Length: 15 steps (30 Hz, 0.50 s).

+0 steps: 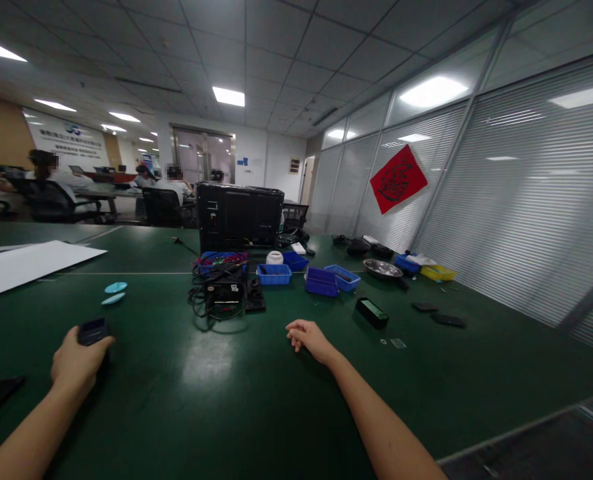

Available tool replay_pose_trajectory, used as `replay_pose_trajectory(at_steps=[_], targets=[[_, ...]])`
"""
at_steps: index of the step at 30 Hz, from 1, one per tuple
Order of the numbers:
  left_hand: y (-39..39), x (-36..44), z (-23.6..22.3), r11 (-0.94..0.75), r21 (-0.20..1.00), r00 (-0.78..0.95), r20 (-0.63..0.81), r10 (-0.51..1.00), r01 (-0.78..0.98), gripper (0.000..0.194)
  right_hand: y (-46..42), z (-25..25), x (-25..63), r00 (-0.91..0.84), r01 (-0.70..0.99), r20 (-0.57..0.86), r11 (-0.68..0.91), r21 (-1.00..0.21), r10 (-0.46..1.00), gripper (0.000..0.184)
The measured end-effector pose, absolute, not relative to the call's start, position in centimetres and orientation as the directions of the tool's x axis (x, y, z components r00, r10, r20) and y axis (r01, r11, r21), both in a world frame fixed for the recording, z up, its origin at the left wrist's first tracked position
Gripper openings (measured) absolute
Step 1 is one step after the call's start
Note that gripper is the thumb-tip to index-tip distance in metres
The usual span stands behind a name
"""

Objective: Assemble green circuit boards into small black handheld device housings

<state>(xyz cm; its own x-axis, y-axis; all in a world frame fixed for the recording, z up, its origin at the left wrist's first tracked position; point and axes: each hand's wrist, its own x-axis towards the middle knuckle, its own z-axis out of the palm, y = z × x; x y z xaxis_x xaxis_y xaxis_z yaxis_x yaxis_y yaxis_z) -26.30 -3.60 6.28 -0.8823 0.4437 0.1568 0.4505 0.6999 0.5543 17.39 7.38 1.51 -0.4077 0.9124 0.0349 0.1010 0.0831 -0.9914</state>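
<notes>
My left hand (79, 360) is closed around a small dark device (93, 331) and holds it just above the green table (236, 407) at the left. My right hand (310, 339) rests on the table near the middle, fingers loosely curled, holding nothing. Ahead of both hands lies a bundle of black cables and a small black unit (222, 293). A black rectangular box (372, 312) lies to the right of my right hand.
A large black computer case (240, 217) stands at the back. Several blue bins (326, 280), a metal bowl (382, 269), a yellow tray (437, 272) and a white board (21, 265) lie on the table. People sit at desks far left. A glass wall runs along the right.
</notes>
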Motion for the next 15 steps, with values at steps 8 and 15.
replay_pose_trajectory(at_steps=[8,15], targets=[[-4.2,-23.9,7.5,0.663,0.654,-0.856,-0.047,0.516,0.364,0.077,7.3,1.8,17.3,-0.407,0.106,0.022,0.071,-0.992,0.913,0.021],[-3.9,-21.0,6.0,0.512,0.682,-0.720,0.031,0.693,0.522,0.081,7.2,1.9,17.3,-0.407,0.117,0.025,0.079,-0.990,0.913,0.020]])
